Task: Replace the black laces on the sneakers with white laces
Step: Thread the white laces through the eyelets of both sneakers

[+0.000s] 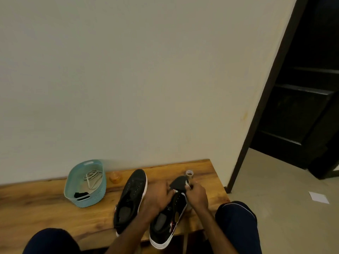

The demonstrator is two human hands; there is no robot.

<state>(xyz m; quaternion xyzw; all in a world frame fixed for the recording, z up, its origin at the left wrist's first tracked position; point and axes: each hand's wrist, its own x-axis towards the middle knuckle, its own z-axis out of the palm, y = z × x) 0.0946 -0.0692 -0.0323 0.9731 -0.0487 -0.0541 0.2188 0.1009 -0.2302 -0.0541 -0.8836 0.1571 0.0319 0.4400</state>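
Black white-soled sneaker [162, 232] lies near-right on the wooden worktop [36, 208]; left hand [157, 195] holds its upper, right hand [197, 195] pinches a white lace [187, 185] in its grip; side logo unreadable.

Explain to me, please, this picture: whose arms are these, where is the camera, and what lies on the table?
No machine here: a person wears one camera on the head, looking down at their own hands. The left hand holds a black sneaker with a white sole; the right hand pinches a white lace at its tongue. A second black sneaker, unlaced, lies beside it on the brown wooden table. A light blue plastic basket holds another white lace.
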